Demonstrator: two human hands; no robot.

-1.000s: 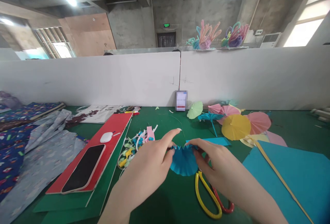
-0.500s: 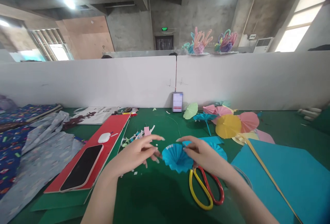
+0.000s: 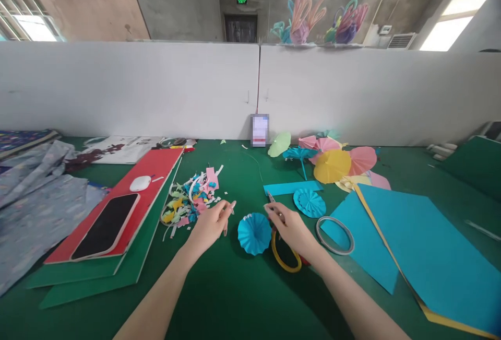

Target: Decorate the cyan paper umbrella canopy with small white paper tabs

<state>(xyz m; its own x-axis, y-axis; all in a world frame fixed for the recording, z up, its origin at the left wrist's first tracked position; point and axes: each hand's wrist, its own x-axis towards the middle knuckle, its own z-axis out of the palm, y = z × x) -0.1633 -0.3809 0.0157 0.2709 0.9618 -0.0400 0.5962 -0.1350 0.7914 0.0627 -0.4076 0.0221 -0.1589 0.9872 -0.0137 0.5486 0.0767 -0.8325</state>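
Note:
A round pleated fan of blue paper [image 3: 254,234] lies on the green table between my hands, touched by neither. My left hand [image 3: 211,223] hovers to its left, thumb and fingertips pressed together; anything between them is too small to make out. Over the scissors [image 3: 287,264] is my right hand [image 3: 288,226], its fingers curled in and covering the middle of them. A yellow handle, some red handle and a thin tip beyond the fingers show. What the right fingertips grip is hidden. A second blue pleated disc [image 3: 309,202] and a blue paper strip [image 3: 291,188] lie just beyond.
Paper scraps [image 3: 191,199] are heaped at left, by a phone [image 3: 105,225] on a red board [image 3: 158,165]. At right lie a tape roll [image 3: 334,235] and blue sheets [image 3: 426,241]. Small paper umbrellas [image 3: 332,166] stand behind, near a propped screen [image 3: 260,131] against the white partition [image 3: 156,89].
My right hand has let go of the blue pleated paper, which now rests flatter on the table. My left hand has closed its spread fingers. The view has tilted down.

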